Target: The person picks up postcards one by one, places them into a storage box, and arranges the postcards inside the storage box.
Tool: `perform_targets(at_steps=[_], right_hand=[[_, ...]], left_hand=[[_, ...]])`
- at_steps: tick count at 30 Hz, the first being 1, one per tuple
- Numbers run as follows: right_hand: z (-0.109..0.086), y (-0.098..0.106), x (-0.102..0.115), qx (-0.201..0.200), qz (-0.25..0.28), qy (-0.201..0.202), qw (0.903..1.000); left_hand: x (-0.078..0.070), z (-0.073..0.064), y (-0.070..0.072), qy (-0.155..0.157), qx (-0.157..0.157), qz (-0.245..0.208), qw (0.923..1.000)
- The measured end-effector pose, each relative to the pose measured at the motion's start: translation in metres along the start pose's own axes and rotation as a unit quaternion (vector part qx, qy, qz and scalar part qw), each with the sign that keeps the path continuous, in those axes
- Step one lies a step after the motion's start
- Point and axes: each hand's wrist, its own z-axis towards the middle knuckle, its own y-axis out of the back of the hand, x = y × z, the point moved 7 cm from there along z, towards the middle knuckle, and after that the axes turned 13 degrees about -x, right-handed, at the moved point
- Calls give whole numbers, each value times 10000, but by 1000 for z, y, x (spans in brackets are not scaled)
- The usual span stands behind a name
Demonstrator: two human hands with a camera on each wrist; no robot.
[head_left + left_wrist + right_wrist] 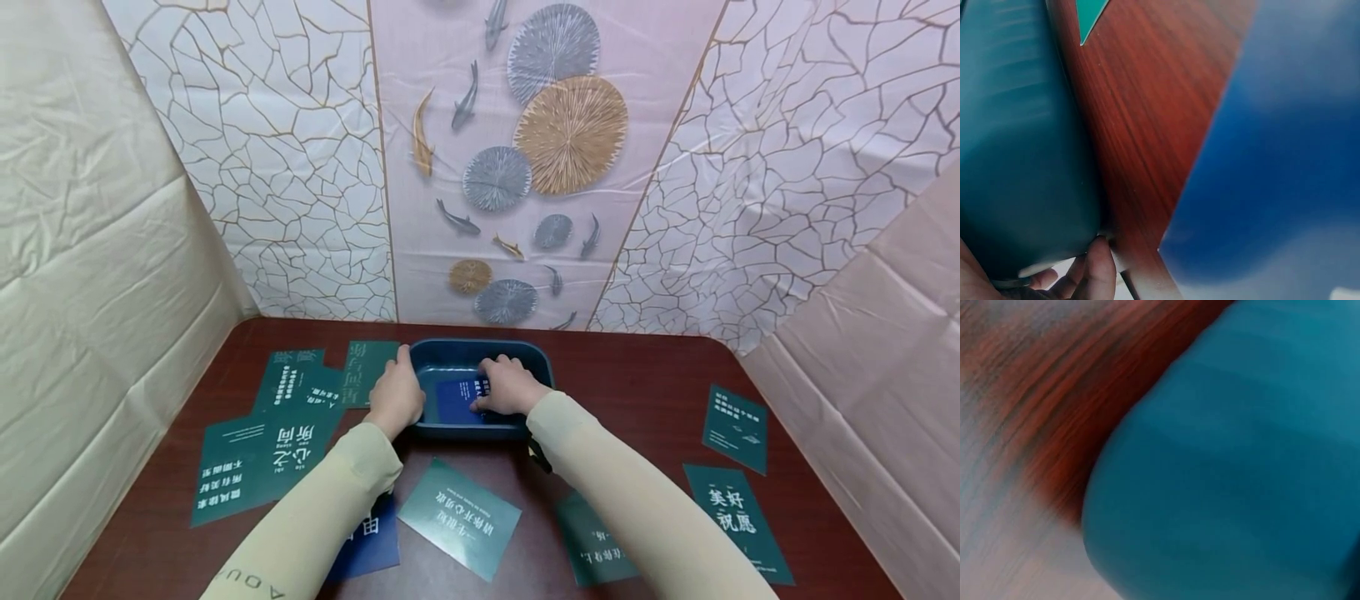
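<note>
One teal tray [465, 432], on the surface [622, 375], its left end gripped by the fingers of the left hand [396, 396]. One blue card [453, 402] inside, beneath the right hand [512, 387]; whether those fingers pinch it, we cannot tell. Step in hand, we judge: handling that card; next move calls for a sure edge-hold. Legible: "美好祝愿", near-right green card [733, 523]; "AOU", left sleeve [315, 517].

At upper centre we see a pinkish fish-print panel [506, 171]; along the left edge, cream cloth [90, 267]; below, the reddish-brown bench [633, 383].
</note>
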Motion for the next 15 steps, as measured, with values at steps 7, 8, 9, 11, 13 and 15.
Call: perform_targets(at_steps=[7,8,9,11,13,15], right_hand=[[6,-4,-9,153,-56,-31,9999],[6,-5,-10,162,-58,-23,9998],[6,-5,-11,164,-38,-24,9999],[6,-5,-13,201,20,-20,9998],[6,-5,-14,228,43,-5,9997],[5,-4,-14,264,52,31,9996]], left_hand=[[0,-2,-1,-33,12,5,10000],[0,-2,-1,-40,13,4,10000],[0,-2,-1,-45,8,14,10000],[-1,-2,0,-55,3,14,10000],[-2,-2,0,-51,-5,27,10000],[-1,-1,0,-38,-10,51,10000]])
